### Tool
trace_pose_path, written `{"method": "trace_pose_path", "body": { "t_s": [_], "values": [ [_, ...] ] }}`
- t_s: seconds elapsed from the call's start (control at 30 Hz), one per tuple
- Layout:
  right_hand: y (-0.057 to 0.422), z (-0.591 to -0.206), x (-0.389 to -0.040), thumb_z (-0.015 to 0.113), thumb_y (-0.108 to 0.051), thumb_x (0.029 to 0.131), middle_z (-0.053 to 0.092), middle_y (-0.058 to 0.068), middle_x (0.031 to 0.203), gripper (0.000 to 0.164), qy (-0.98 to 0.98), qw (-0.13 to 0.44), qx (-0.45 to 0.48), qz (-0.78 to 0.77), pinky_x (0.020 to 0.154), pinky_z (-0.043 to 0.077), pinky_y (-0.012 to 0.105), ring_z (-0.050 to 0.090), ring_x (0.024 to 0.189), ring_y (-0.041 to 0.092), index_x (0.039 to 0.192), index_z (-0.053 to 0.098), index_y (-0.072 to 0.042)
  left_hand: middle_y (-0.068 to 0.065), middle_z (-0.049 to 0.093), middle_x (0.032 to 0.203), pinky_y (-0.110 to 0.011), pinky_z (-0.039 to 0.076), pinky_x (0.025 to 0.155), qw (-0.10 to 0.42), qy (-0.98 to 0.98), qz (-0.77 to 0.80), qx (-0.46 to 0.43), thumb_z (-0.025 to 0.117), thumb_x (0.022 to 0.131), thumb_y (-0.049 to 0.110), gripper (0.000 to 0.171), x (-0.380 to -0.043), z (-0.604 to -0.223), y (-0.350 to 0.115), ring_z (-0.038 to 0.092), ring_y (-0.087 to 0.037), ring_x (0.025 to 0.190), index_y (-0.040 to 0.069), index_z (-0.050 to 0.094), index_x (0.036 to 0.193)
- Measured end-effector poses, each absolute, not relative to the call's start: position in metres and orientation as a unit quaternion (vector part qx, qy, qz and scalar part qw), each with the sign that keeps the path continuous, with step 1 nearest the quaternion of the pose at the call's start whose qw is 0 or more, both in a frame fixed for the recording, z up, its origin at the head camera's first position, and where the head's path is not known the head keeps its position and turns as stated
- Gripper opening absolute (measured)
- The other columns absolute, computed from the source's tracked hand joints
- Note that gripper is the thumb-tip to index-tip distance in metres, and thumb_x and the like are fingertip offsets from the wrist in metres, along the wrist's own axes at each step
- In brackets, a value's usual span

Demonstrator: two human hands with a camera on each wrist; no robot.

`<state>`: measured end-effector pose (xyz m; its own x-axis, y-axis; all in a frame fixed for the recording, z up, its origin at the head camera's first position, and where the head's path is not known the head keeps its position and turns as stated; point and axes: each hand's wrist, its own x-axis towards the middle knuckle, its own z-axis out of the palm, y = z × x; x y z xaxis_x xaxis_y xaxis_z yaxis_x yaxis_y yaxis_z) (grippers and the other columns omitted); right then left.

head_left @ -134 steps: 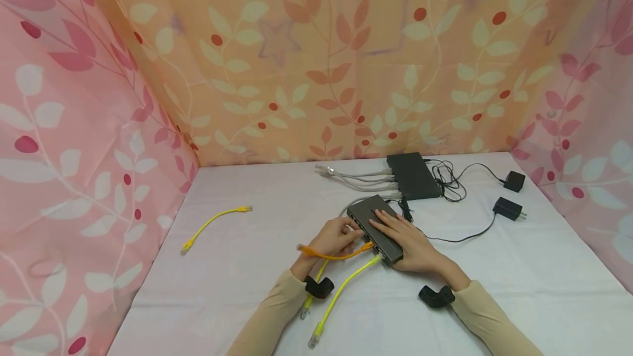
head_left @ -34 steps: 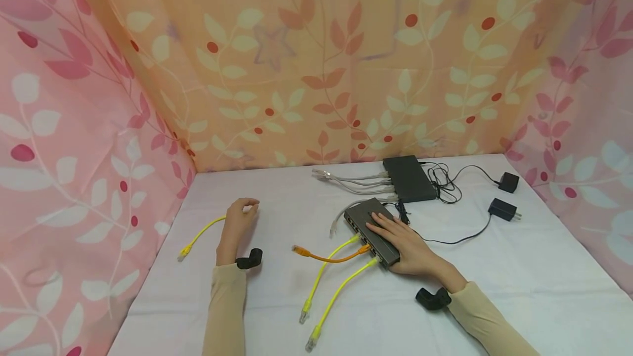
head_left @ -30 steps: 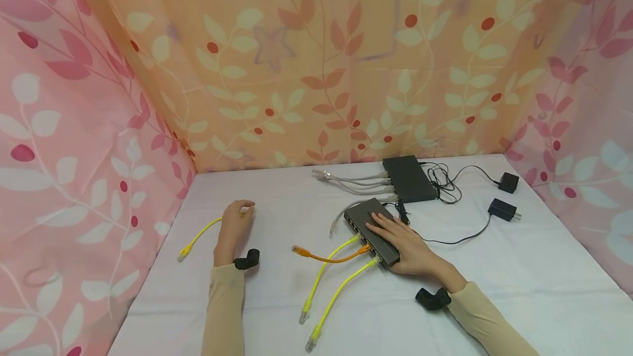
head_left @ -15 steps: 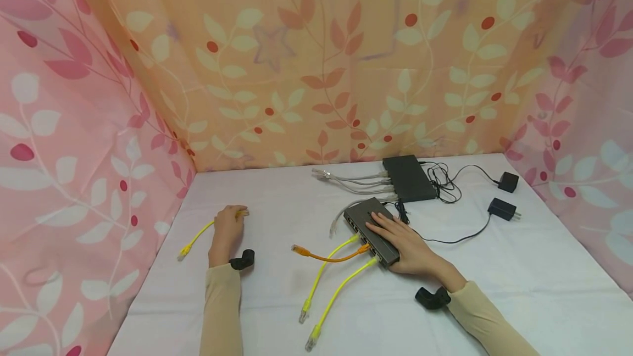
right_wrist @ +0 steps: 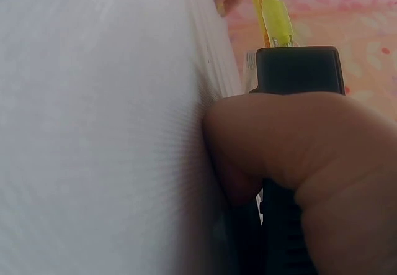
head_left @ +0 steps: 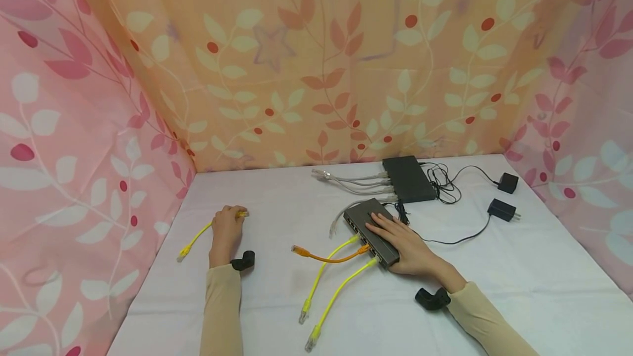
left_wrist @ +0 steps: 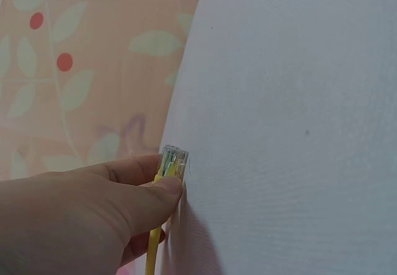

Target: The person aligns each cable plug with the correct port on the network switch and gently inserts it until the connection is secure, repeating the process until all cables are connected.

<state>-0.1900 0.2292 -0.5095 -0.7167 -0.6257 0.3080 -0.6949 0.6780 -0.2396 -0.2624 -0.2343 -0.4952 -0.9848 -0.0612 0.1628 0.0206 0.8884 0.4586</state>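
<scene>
At the left of the table my left hand (head_left: 227, 232) pinches one plug of a short yellow network cable (head_left: 199, 234). In the left wrist view the clear plug (left_wrist: 172, 161) sticks out between thumb and forefinger; the cable's other end lies on the cloth. My right hand (head_left: 407, 240) rests on a dark grey network switch (head_left: 362, 209), fingers spread along its top. The right wrist view shows the thumb beside the switch. Two yellow cables (head_left: 341, 291) (head_left: 321, 276) and an orange cable (head_left: 331, 260) run from the switch's front ports, their other plugs loose.
Behind is a black network box (head_left: 409, 179) with several grey cables (head_left: 353, 177) plugged in. Two black power adapters (head_left: 507, 182) (head_left: 501, 209) and their cords lie at the right. A white cloth covers the table (head_left: 277, 312), with patterned curtains (head_left: 296, 98) around it.
My left hand has gone from the switch's port side to the left and now pinches the yellow cable's far plug. My right hand stays on the switch.
</scene>
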Motion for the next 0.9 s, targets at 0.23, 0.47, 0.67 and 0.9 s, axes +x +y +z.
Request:
{"method": "trace_pose_path", "body": {
  "t_s": [0.23, 0.47, 0.67, 0.9],
  "values": [
    [0.229, -0.509, -0.189, 0.075, -0.02, 0.057, 0.023, 0.007, 0.153, 0.1, -0.91, 0.095, 0.363, 0.175, 0.109, 0.019, 0.052, 0.022, 0.14, 0.025, 0.146, 0.029, -0.021, -0.022, 0.054, 0.117, -0.06, 0.027, 0.095, 0.073, -0.972, -0.223, 0.0, 0.057, 0.09, 0.008, 0.022, -0.262, -0.491, -0.233, 0.044, -0.045, 0.108, 0.008, 0.063, 0.112],
    [0.229, -0.507, -0.188, 0.076, -0.02, 0.058, 0.024, 0.008, 0.152, 0.099, -0.911, 0.099, 0.362, 0.172, 0.108, 0.019, 0.052, 0.024, 0.139, 0.027, 0.146, 0.03, -0.02, -0.021, 0.056, 0.114, -0.06, 0.031, 0.092, 0.054, -0.971, -0.23, -0.028, 0.058, 0.089, 0.006, 0.025, -0.265, -0.485, -0.228, 0.049, -0.044, 0.106, 0.008, 0.063, 0.113],
    [0.228, -0.507, -0.188, 0.077, -0.02, 0.057, 0.023, 0.008, 0.153, 0.1, -0.912, 0.094, 0.358, 0.175, 0.109, 0.019, 0.05, 0.023, 0.139, 0.027, 0.146, 0.031, -0.019, -0.02, 0.057, 0.112, -0.053, 0.038, 0.085, 0.04, -0.969, -0.24, -0.043, 0.058, 0.089, 0.007, 0.025, -0.266, -0.482, -0.217, 0.051, -0.041, 0.104, 0.009, 0.063, 0.113],
    [0.228, -0.508, -0.188, 0.075, -0.018, 0.056, 0.023, 0.007, 0.153, 0.099, -0.912, 0.096, 0.361, 0.17, 0.109, 0.02, 0.051, 0.023, 0.14, 0.025, 0.145, 0.032, -0.019, -0.018, 0.059, 0.11, -0.052, 0.043, 0.079, 0.043, -0.97, -0.232, -0.065, 0.061, 0.088, 0.009, 0.021, -0.267, -0.483, -0.205, 0.054, -0.038, 0.1, 0.01, 0.065, 0.109]
  ]
}}
